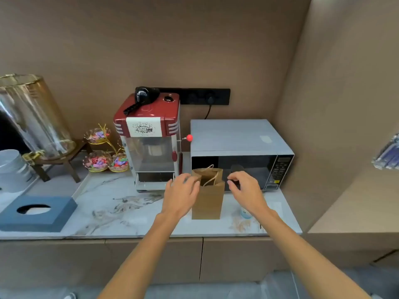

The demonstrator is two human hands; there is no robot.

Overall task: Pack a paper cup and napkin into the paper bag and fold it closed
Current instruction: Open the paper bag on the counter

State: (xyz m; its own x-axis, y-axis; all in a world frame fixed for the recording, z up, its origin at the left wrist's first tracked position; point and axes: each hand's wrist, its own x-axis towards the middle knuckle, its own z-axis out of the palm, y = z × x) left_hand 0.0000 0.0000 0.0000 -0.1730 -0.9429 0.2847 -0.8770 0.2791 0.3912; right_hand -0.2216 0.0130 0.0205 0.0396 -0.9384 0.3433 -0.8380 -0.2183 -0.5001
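Observation:
A brown paper bag [207,199] stands upright on the marble counter [121,210], its mouth open and its string handles showing. My left hand [182,192] rests against the bag's upper left edge, fingers spread. My right hand [244,188] hovers just right of the bag's top with its fingers curled and apart, holding nothing. A small white paper cup [245,213] stands on the counter right of the bag, mostly hidden behind my right wrist. A blue tissue box [36,212] with a white napkin in its opening lies at the counter's left.
A grey microwave [241,154] stands directly behind the bag, a red popcorn machine [151,141] to its left. Further left are candy bowls [103,160] on a gold stand, a glass drink dispenser [32,117] and a stack of white cups [13,167].

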